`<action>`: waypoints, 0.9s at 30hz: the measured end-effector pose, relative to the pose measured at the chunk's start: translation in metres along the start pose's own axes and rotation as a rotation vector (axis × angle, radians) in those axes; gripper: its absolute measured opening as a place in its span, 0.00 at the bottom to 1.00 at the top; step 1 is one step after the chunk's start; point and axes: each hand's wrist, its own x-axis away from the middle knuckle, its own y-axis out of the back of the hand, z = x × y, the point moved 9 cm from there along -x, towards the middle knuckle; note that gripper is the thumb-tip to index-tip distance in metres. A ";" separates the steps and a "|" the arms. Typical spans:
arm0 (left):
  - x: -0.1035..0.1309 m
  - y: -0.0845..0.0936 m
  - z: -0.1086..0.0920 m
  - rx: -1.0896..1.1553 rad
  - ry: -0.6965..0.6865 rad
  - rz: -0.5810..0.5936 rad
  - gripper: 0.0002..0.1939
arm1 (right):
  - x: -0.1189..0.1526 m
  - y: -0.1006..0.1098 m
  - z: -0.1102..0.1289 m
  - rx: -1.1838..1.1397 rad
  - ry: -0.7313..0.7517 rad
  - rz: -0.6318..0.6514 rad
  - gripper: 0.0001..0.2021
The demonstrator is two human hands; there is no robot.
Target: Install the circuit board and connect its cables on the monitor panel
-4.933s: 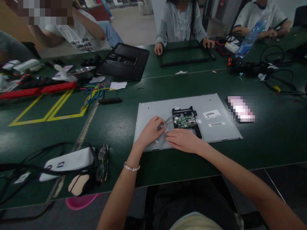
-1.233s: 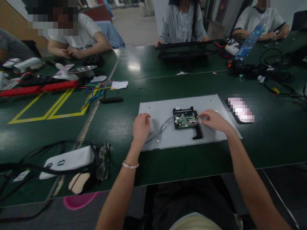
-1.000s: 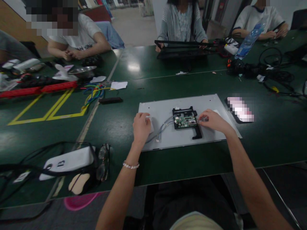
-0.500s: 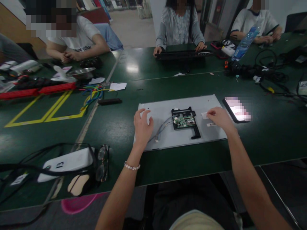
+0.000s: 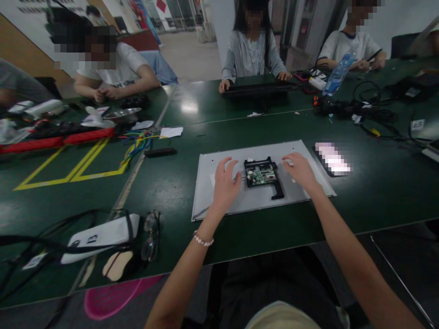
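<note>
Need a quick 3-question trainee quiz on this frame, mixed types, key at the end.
1. True or false: the circuit board lies between the left hand and the right hand.
2. The grey panel rests on: A) a green table, B) the floor, C) a chair.
3. Fill in: the person wears a beaded ____ on the left wrist.

Key: 1 true; 2 A; 3 bracelet.

Left hand (image 5: 225, 183) and right hand (image 5: 299, 169) flat on the grey panel (image 5: 206, 201) — circuit board (image 5: 261, 174) between them.
</note>
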 end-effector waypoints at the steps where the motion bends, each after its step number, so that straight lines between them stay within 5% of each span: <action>1: -0.004 -0.006 -0.003 0.017 0.015 0.010 0.17 | 0.000 -0.001 0.003 -0.006 0.016 -0.008 0.12; 7: -0.024 -0.065 0.004 0.051 0.166 0.162 0.30 | 0.001 -0.004 0.017 -0.038 0.080 -0.031 0.13; 10: -0.020 -0.080 0.009 0.049 0.172 0.197 0.33 | -0.002 -0.009 0.025 -0.045 0.108 0.002 0.14; 21: -0.002 -0.077 0.003 -0.013 0.100 0.230 0.34 | -0.042 -0.082 0.086 0.036 0.348 0.321 0.19; 27: 0.004 -0.080 -0.003 -0.080 0.113 0.261 0.34 | -0.052 -0.098 0.092 0.069 0.327 0.379 0.13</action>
